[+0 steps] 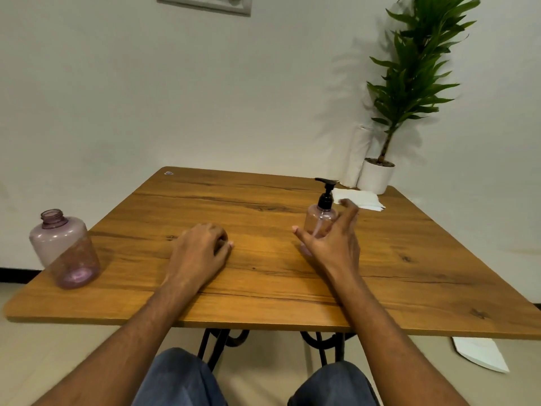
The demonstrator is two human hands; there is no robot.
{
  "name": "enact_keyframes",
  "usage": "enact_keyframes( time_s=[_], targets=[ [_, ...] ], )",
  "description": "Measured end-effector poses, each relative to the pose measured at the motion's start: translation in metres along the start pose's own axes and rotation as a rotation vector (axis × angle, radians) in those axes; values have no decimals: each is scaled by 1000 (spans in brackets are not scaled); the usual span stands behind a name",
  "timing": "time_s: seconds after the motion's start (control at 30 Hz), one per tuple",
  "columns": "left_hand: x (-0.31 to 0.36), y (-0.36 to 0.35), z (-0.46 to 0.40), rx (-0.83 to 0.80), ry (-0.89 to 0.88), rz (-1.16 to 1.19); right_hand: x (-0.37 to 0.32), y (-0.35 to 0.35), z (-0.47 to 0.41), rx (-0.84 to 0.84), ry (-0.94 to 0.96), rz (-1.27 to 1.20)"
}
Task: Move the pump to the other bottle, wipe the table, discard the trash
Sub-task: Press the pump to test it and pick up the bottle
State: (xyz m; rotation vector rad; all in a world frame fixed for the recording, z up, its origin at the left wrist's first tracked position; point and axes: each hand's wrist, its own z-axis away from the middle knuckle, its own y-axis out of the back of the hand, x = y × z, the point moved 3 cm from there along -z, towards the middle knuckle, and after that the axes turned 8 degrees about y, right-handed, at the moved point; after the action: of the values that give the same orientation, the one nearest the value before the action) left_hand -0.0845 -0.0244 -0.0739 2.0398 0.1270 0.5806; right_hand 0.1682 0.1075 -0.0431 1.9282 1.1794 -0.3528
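A small clear pink bottle (317, 218) with a black pump (326, 191) on top stands right of the table's middle. My right hand (333, 238) is spread open just in front of it, fingers around its lower part, with no firm grip visible. A larger pink bottle (66, 247) with no cap stands at the table's left edge. My left hand (200, 253) rests on the wood with fingers curled and nothing in it. Folded white paper napkins (358, 199) lie behind the pump bottle.
The wooden table (263, 273) has a black iron base. A potted plant in a white pot (376, 174) and a paper towel roll (355, 156) stand at its far right corner. A white bin edge (480, 354) sits on the floor at right.
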Motion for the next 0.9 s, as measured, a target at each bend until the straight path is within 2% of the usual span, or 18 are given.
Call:
enact_keyframes(
  time_s=[0.07,0.13,0.2,0.33,0.4,0.5,0.63,0.77,0.9],
  targets=[
    [3,-3,-1,-67,-27,2,3,11,8,-65,-48,-31],
    [17,-4,0,-148,-13,134,6,22,14,-89,-84,-104],
    [50,-3,-1,-226,21,389,7,28,19,-81,-108,-187],
    [156,-15,6,-465,118,927,12,45,30,-47,-152,-326],
    [200,-27,11,-545,175,1099,21,61,35,21,-166,-327],
    [254,-46,17,-572,119,1127,44,100,40,177,-197,-239],
    [319,-64,32,-672,23,1106,81,154,51,287,-288,-66],
    [356,-70,46,-719,-3,1056,105,182,58,330,-345,-21],
    [353,-57,45,-736,6,1014,112,183,60,281,-329,-11]
  ],
)
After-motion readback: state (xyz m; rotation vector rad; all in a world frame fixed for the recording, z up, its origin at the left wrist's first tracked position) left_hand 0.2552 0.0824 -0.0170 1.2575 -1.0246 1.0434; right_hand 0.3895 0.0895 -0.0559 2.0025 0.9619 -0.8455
